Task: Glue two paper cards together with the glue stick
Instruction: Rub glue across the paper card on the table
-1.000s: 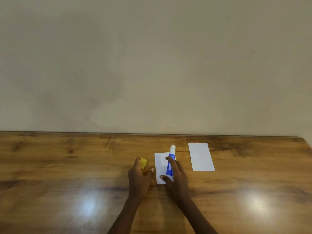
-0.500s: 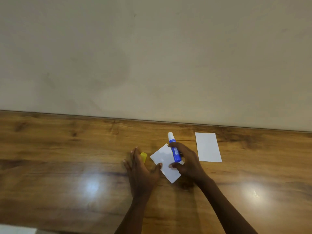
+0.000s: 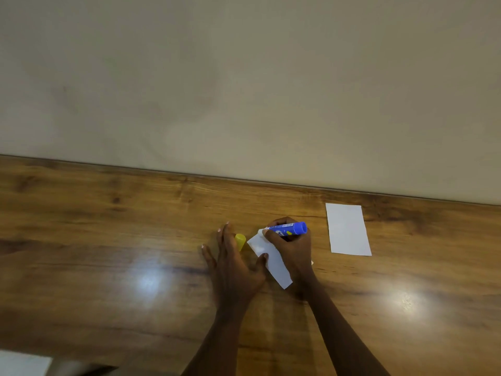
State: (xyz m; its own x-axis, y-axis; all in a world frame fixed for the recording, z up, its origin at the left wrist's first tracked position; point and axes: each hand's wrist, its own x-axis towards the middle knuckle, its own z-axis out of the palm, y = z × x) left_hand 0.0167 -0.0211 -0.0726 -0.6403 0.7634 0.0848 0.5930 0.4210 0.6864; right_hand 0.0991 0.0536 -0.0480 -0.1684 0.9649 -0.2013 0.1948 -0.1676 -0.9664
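My right hand (image 3: 291, 246) grips the blue glue stick (image 3: 289, 229), tipped sideways with its white tip down on the far corner of a white paper card (image 3: 269, 253). That card lies slanted on the wooden table, partly under my right hand. My left hand (image 3: 233, 263) lies flat on the table with straight fingers, its thumb touching the card's left edge. The yellow cap (image 3: 240, 240) lies on the table beside my left hand's fingers. A second white card (image 3: 347, 229) lies flat to the right, apart from both hands.
The wooden table (image 3: 108, 240) runs back to a plain beige wall (image 3: 244, 90). A pale object (image 3: 21, 363) shows at the bottom left corner, past the table's near edge.
My right hand has turned the glue stick from pointing away to lying sideways, tip down on the card. The card has been rotated to a slant. The camera has tilted down.
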